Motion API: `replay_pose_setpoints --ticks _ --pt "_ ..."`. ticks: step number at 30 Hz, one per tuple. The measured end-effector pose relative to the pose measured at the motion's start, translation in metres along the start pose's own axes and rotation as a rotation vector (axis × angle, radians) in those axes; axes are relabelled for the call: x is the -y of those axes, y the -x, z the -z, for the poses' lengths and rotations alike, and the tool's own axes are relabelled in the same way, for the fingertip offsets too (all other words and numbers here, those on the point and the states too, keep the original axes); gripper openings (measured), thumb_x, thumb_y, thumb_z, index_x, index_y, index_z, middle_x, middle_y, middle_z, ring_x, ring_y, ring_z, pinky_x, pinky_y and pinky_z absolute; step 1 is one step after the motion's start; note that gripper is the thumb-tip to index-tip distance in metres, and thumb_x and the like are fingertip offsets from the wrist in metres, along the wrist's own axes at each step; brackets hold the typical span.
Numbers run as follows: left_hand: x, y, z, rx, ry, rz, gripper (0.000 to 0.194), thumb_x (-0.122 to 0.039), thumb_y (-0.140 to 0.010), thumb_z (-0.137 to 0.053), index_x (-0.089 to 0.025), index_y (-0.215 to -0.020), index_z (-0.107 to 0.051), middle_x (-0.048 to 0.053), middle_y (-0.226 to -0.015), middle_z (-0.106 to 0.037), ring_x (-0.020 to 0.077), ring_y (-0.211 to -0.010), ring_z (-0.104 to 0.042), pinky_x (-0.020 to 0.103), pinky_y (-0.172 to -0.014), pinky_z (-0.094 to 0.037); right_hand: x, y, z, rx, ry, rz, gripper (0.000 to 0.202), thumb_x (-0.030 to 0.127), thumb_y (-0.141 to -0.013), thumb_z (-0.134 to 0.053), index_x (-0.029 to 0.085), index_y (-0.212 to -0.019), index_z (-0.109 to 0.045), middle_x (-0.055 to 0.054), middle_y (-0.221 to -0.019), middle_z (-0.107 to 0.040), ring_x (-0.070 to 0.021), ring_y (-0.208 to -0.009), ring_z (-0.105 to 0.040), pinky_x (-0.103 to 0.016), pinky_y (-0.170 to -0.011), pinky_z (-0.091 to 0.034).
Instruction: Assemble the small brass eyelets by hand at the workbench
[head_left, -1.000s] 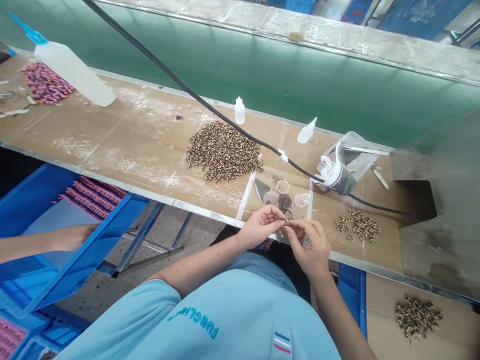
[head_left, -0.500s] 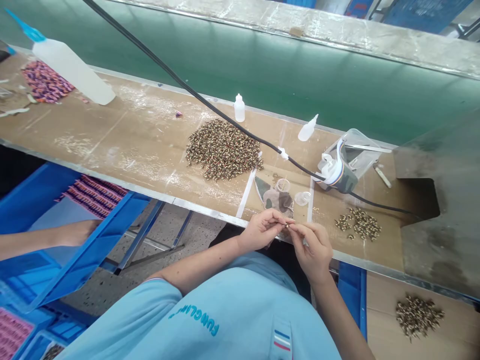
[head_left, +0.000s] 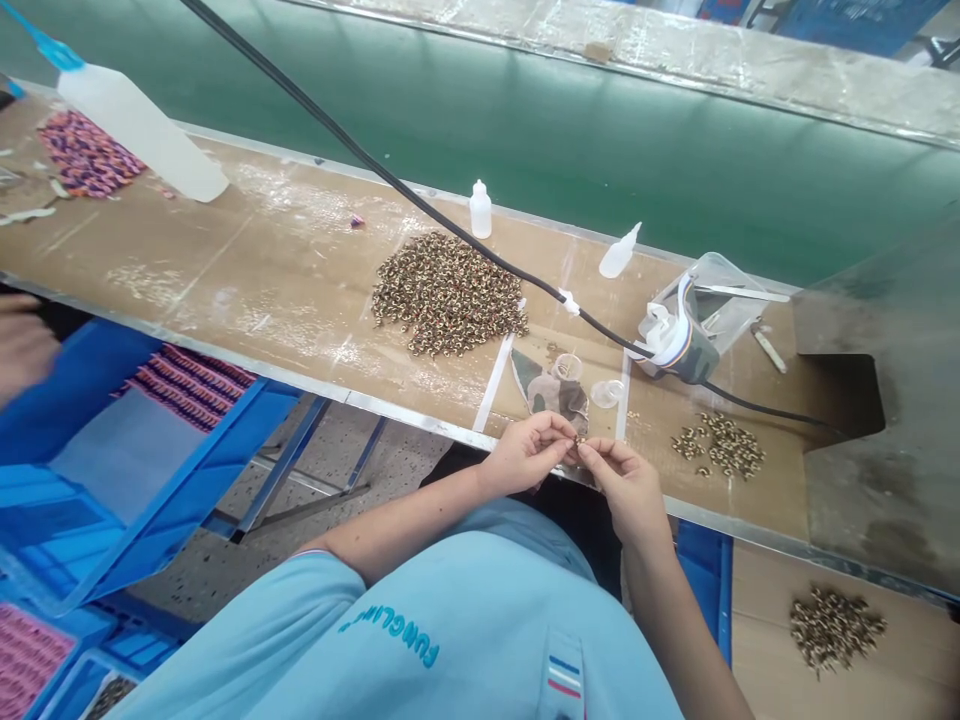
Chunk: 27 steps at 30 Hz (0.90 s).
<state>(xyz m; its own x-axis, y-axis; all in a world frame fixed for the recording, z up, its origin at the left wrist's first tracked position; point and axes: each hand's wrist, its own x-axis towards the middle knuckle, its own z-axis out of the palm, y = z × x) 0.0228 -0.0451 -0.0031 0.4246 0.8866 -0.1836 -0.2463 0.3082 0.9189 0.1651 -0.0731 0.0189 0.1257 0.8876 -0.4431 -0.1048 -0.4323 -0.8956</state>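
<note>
My left hand [head_left: 527, 455] and my right hand [head_left: 624, 482] meet at the table's front edge, fingertips pinched together. Between them is a small dark-and-gold piece [head_left: 580, 440], too tiny to make out fully; both hands seem to grip it. Just beyond lies a camouflage cloth [head_left: 544, 388] with a small round clear dish [head_left: 568, 367] on it. A second clear dish [head_left: 607, 393] sits to its right. A large pile of similar dark-and-gold pieces [head_left: 450, 295] is farther left, and a smaller pile [head_left: 726, 447] lies to the right of my right hand.
A black cable [head_left: 360, 150] hangs across the view to a camouflage pouch [head_left: 682, 345] beside a clear plastic box [head_left: 724, 270]. Two small white bottles [head_left: 481, 212] stand or lean at the back. At left are a large bottle [head_left: 142, 130], blue crates [head_left: 187, 470] and another person's hand [head_left: 22, 345].
My right fingers have shifted slightly around the small piece, which shows darker now. The other person's hand has moved up and left, away from the crate.
</note>
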Motion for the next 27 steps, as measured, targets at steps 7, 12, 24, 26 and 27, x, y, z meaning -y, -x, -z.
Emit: replay_pose_setpoints --ticks 7,12,24,26,27 --pt "-0.002 0.000 -0.002 -0.012 -0.008 0.022 0.019 -0.026 -0.076 -0.064 -0.014 -0.085 -0.052 0.002 -0.070 -0.064 0.0120 -0.068 -0.066 0.023 -0.068 -0.052 0.012 0.002 -0.003 -0.025 -0.034 -0.081 0.037 0.047 -0.047 -0.080 0.017 -0.064 -0.065 0.002 -0.055 -0.060 -0.0070 -0.048 -0.045 -0.020 -0.044 -0.034" --pt "-0.001 0.000 -0.003 -0.015 -0.021 0.019 0.017 -0.024 -0.076 -0.064 -0.014 -0.085 -0.053 0.002 -0.070 -0.065 0.0122 -0.068 -0.066 0.024 -0.068 -0.052 0.011 0.001 0.000 -0.022 -0.004 -0.117 0.043 0.051 -0.046 -0.080 0.016 -0.066 -0.065 0.002 -0.052 -0.057 -0.0032 -0.042 -0.032 -0.020 -0.040 -0.021" --pt "0.003 -0.001 -0.002 -0.018 -0.086 0.060 0.016 -0.025 -0.076 -0.062 -0.013 -0.086 -0.056 0.003 -0.071 -0.066 0.0121 -0.066 -0.065 0.024 -0.066 -0.053 0.012 -0.001 0.002 0.023 0.016 -0.166 0.047 0.057 -0.046 -0.077 0.015 -0.062 -0.062 0.007 -0.039 -0.041 -0.0024 -0.039 -0.024 -0.020 -0.041 -0.013" --pt "0.001 -0.001 -0.003 -0.020 -0.052 0.066 0.017 -0.025 -0.076 -0.063 -0.013 -0.084 -0.055 0.003 -0.070 -0.066 0.0118 -0.066 -0.065 0.025 -0.068 -0.053 0.012 0.000 0.002 0.018 0.014 -0.152 0.046 0.055 -0.046 -0.078 0.016 -0.064 -0.063 0.007 -0.040 -0.043 -0.0026 -0.039 -0.025 -0.020 -0.040 -0.014" --pt "0.001 -0.001 -0.004 -0.021 -0.041 0.065 0.016 -0.025 -0.076 -0.063 -0.013 -0.084 -0.055 0.002 -0.069 -0.065 0.0116 -0.065 -0.065 0.025 -0.067 -0.053 0.011 0.000 0.001 0.017 0.013 -0.139 0.044 0.054 -0.047 -0.078 0.016 -0.065 -0.063 0.006 -0.042 -0.046 -0.0027 -0.039 -0.026 -0.020 -0.040 -0.015"
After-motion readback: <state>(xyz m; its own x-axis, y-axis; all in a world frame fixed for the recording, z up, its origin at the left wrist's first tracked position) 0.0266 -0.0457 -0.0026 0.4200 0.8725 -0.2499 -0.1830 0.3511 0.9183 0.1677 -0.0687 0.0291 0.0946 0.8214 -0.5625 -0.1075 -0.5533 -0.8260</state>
